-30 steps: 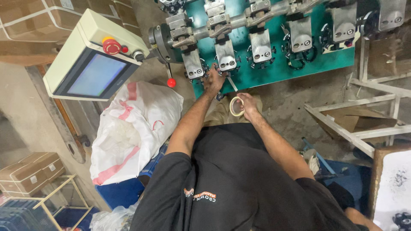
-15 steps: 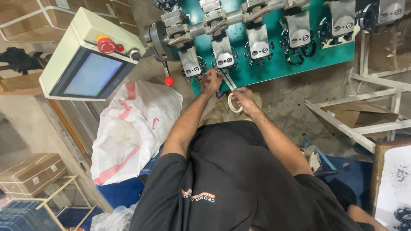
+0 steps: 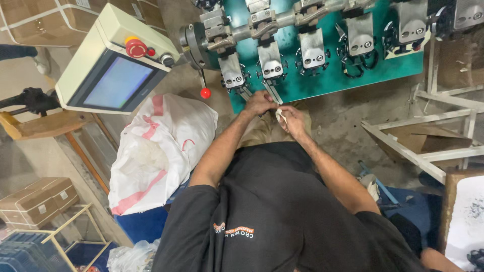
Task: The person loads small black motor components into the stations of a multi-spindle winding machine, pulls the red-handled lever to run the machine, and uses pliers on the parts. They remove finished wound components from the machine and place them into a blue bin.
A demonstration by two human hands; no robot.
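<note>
1. Hands meet just under the green machine's (image 3: 322,80) lower edge. White sack (image 3: 161,151) close at left, white frame (image 3: 403,141) at right; bare concrete floor (image 3: 348,116) between.
2. Cream control box (image 3: 116,60) with screen stands upper left. Cardboard boxes (image 3: 35,199) lower left.
3. Left hand (image 3: 258,102) closed around a metal arm (image 3: 272,90) hanging from the machine.
4. Right hand (image 3: 292,121) pinches a small whitish ring (image 3: 280,116), touching the left hand; its shape is mostly hidden by fingers.
</note>
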